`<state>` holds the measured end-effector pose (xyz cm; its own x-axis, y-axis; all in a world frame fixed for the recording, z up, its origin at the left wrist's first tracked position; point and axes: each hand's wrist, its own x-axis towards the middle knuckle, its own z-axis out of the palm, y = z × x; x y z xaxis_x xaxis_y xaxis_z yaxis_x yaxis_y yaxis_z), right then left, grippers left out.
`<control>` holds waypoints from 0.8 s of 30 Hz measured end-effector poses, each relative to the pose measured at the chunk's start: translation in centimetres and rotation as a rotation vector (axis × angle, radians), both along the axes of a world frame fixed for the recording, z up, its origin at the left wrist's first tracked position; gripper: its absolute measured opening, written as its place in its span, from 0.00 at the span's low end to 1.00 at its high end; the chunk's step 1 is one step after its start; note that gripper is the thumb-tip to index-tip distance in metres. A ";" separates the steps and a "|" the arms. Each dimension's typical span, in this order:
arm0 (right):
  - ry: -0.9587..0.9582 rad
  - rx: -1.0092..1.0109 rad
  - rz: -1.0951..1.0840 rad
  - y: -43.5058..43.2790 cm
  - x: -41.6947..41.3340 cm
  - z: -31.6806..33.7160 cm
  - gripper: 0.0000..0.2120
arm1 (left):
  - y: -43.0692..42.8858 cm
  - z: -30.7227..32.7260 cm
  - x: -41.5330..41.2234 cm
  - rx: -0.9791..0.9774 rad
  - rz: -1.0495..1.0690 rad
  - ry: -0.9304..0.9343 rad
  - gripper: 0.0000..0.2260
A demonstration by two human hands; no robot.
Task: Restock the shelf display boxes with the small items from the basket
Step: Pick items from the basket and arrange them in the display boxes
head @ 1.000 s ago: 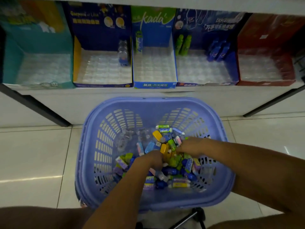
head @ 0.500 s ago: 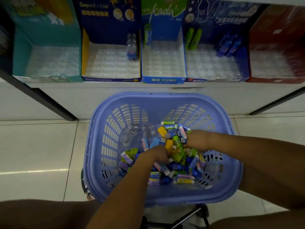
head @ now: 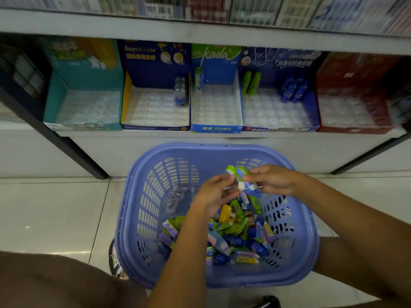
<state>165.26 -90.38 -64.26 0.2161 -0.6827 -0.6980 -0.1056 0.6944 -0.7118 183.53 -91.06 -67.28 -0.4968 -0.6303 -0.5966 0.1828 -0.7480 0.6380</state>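
A lilac plastic basket (head: 138,196) stands on the floor below the shelf, holding a pile of small colourful items (head: 235,236). Both hands are raised above the pile. My left hand (head: 211,196) and my right hand (head: 275,181) meet fingertip to fingertip and pinch a few green-and-blue packets (head: 237,173) between them. More blue-and-white pieces (head: 251,188) hang under my right fingers. On the shelf stand the display boxes: teal (head: 55,103), dark blue with a yellow side (head: 127,96), blue "kada" (head: 216,128), dark blue (head: 313,112) and red (head: 353,130).
The boxes have clear blister trays with few items: a bottle-like stack (head: 179,91), one kada packet (head: 198,77), two green pieces (head: 251,82), some blue ones (head: 293,90). A dark shelf post (head: 66,143) slants at left. A shoe (head: 115,261) shows beside the basket.
Both hands have lifted out of the pile toward the basket's far side, carrying green-and-blue packets. The camera has tilted up, showing more of the shelf.
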 end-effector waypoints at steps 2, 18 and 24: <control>-0.148 -0.026 -0.246 0.1 1.6 0.4 0.09 | 0.6 0.4 -0.3 0.043 0.060 0.004 0.08; 0.470 -0.573 0.001 -2.2 6.9 11.1 0.05 | -1.6 8.2 1.3 -0.318 0.328 0.094 0.12; 0.449 -0.645 -0.177 -6.4 6.4 12.6 0.06 | -4.3 10.1 3.6 -0.493 0.359 -0.060 0.07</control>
<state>171.66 -96.74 -51.67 -0.1402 -0.9788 -0.1491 -0.4038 0.1940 -0.8940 187.10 -95.38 -57.20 -0.1769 -0.9610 -0.2126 0.3218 -0.2606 0.9102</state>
